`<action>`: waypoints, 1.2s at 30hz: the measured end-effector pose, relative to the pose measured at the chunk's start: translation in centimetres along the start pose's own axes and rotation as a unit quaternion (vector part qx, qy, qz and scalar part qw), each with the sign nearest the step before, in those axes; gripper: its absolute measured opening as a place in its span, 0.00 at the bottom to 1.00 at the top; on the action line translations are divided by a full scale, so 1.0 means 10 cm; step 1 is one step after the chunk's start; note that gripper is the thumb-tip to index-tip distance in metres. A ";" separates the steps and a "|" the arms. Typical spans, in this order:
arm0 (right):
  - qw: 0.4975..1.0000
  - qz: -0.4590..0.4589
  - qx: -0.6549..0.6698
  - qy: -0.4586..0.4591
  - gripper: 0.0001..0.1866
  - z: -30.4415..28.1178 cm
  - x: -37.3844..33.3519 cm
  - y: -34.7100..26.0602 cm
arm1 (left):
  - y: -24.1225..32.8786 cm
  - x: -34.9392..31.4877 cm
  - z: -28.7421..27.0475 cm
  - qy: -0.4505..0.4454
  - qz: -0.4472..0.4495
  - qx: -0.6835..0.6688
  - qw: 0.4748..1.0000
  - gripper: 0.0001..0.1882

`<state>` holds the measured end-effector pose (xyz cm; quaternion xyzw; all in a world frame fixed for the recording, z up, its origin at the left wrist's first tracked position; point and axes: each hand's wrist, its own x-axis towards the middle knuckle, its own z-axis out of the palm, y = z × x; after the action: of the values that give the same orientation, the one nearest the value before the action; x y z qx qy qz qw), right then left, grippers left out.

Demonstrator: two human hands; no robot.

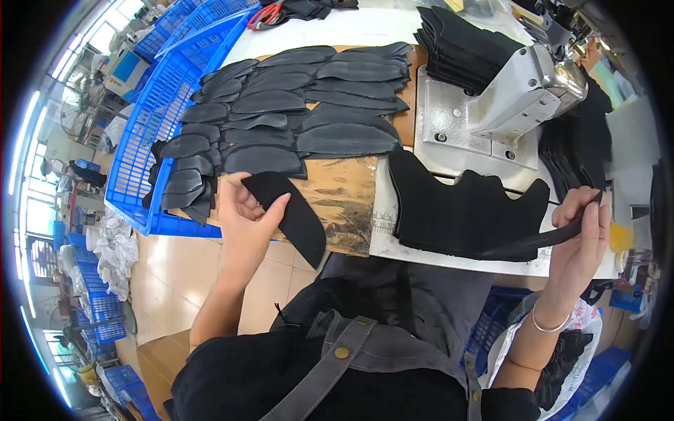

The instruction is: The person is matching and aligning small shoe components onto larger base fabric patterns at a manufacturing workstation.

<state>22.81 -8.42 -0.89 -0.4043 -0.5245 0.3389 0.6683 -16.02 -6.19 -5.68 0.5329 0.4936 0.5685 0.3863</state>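
My left hand (246, 224) is closed on a flat black leaf-shaped piece (300, 223), holding it up over the edge of a wooden board (347, 210). Its thumb presses on the piece's upper end. At the front right, my right hand (579, 238) pinches a black strip-like piece (537, 241), seen nearly edge-on. This strip slants down along the front edge of a stack of wavy-edged black pieces (463, 210) lying on the white table; whether it belongs to the stack I cannot tell. Rows of overlapping dark curved pieces (270, 102) cover the board.
A grey-white sewing machine (516, 95) stands at the back right, with stacked black pieces (456, 49) behind it and more (579, 140) to its right. On the left is a blue plastic crate (144, 151). Red-handled scissors (265, 17) lie at the back. A white bag (583, 337) sits below right.
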 end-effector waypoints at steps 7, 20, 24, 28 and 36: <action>0.987 -0.016 -0.156 -0.041 0.21 -0.17 0.03 0.08 | -0.05 -0.17 -0.10 0.054 0.057 0.427 0.901 0.42; 0.956 0.030 0.099 -0.274 0.33 0.14 0.06 -0.13 | 0.62 0.31 0.89 -0.367 0.105 0.049 0.923 0.39; 0.939 0.050 0.123 -0.318 0.31 0.03 0.11 0.02 | 0.54 0.55 1.45 -0.594 -0.137 -0.089 0.788 0.36; 0.928 0.122 0.143 -0.321 0.31 -0.28 0.06 0.16 | 0.40 0.54 1.68 -0.596 -0.162 0.025 0.786 0.23; 0.932 0.288 -0.028 -0.218 0.27 -0.22 -0.06 0.21 | 0.32 0.47 1.84 -0.573 -0.217 0.045 0.789 0.15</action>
<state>24.77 -8.44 -3.28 -0.4724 -0.5279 0.5819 0.3995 1.83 0.41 -2.48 0.6565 0.3097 0.0375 0.6868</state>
